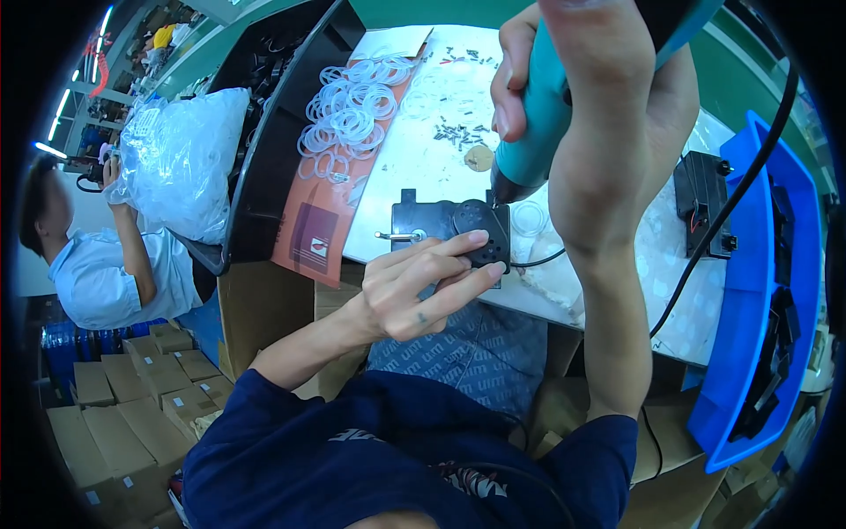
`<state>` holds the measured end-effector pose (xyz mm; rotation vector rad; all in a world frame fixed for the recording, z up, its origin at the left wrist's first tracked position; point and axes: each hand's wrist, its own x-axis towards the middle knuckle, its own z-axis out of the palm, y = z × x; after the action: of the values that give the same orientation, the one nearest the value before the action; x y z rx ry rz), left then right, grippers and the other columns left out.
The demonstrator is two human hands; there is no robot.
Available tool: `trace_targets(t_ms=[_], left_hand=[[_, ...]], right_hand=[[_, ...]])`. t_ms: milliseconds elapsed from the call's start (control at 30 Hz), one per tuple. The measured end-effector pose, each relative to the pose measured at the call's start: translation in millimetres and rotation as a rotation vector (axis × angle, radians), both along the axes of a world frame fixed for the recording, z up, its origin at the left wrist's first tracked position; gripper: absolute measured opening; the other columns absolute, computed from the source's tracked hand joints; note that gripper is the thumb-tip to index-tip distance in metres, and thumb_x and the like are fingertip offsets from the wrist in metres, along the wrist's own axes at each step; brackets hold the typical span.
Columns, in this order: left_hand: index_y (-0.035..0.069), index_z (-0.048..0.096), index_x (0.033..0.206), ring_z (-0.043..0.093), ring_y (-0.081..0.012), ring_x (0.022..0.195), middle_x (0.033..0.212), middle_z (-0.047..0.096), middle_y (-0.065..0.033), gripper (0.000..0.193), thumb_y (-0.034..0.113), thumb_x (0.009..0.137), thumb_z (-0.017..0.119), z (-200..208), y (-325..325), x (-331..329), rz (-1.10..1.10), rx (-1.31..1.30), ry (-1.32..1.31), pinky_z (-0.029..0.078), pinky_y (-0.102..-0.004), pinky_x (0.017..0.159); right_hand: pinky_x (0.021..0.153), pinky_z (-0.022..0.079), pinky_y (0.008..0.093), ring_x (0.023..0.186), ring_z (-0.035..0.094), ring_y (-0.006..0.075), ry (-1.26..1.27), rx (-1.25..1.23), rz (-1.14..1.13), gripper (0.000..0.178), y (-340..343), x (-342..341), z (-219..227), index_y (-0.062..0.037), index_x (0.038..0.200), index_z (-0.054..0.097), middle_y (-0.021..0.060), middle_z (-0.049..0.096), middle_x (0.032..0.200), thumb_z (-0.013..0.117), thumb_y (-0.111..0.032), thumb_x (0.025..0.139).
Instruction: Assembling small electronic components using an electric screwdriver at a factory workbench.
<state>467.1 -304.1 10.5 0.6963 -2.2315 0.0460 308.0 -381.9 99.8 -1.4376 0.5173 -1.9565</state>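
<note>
My right hand is wrapped round a teal electric screwdriver held upright. Its dark nose points down at the upper right corner of a black plastic box on the table; the tip meets or nearly meets that corner. With fingers stretched across it, my left hand holds a rounded black perforated part against the box; its thumb is hidden. A metal pin sticks out on the box's left side. From the right side of the part runs a thin black cable.
Clear plastic rings lie on an orange sheet at left, with small screws farther back. A black bin stands left, a blue tray right, near another black box. A black cord hangs at right. A co-worker works far left.
</note>
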Motion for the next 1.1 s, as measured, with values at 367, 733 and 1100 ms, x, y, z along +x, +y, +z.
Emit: trace_targets(t_ms=[367, 733, 1100], left_hand=[[0.003, 0.068, 0.098, 0.068, -0.0275, 0.087, 0.08, 0.059, -0.0101, 0.041, -0.017, 0.062, 0.06, -2.1, -0.5, 0.6, -0.02, 0.007, 0.019, 0.059, -0.0308, 0.057], [0.002, 0.069, 0.096, 0.068, -0.027, 0.085, 0.083, 0.061, -0.0127, 0.041, -0.018, 0.061, 0.059, -6.3, -1.4, 3.6, -0.015, 0.003, 0.017, 0.06, -0.0298, 0.058], [0.0, 0.069, 0.094, 0.069, -0.0253, 0.083, 0.085, 0.059, -0.0123, 0.037, -0.013, 0.06, 0.06, -0.7, -9.1, 5.1, -0.066, -0.079, 0.008, 0.056, -0.0274, 0.056]], right_hand=[[0.044, 0.041, 0.0247, 0.044, 0.048, 0.0126, 0.068, 0.006, -0.033, 0.066, -5.2, -5.5, -11.2, 0.0, 0.109, 0.043, 0.0091, 0.05, 0.065, 0.039, -0.062, 0.088], [0.044, 0.041, 0.0237, 0.043, 0.047, 0.0119, 0.136, 0.013, -0.059, 0.067, -5.4, -3.2, -19.8, 0.0005, 0.11, 0.043, 0.0085, 0.049, 0.063, 0.038, -0.063, 0.088], [0.043, 0.039, 0.0231, 0.041, 0.044, 0.0104, 0.029, 0.187, 0.154, 0.073, -2.4, -0.5, -22.1, -0.0038, 0.108, 0.04, 0.0056, 0.047, 0.062, 0.034, -0.072, 0.084]])
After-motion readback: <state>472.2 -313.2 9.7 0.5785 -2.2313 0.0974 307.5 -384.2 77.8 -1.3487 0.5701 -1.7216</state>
